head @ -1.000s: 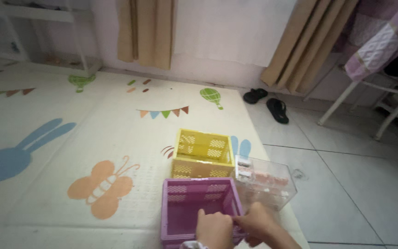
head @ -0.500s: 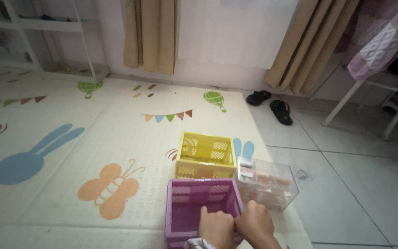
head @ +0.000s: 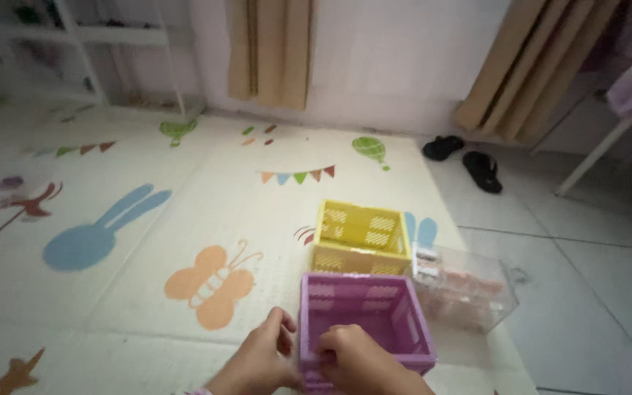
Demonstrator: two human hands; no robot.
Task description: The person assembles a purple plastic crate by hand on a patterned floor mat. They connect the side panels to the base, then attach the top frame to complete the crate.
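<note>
On mat: two hands (head: 257,362) (head: 356,358) gripping one purple crate (head: 363,322); one yellow crate (head: 362,238).

Place: a room in a home, likely a child's play area
Floor: cartoon-printed play mat (head: 148,190) beside pale tiles (head: 594,292)
Wall side: beige curtains (head: 272,51), white shelf unit (head: 111,44)
Homely signs: black sandals (head: 469,157) by the wall

Dim, soft indoor light with faint shadows; the left edge smears with motion blur, and corners darken
</note>
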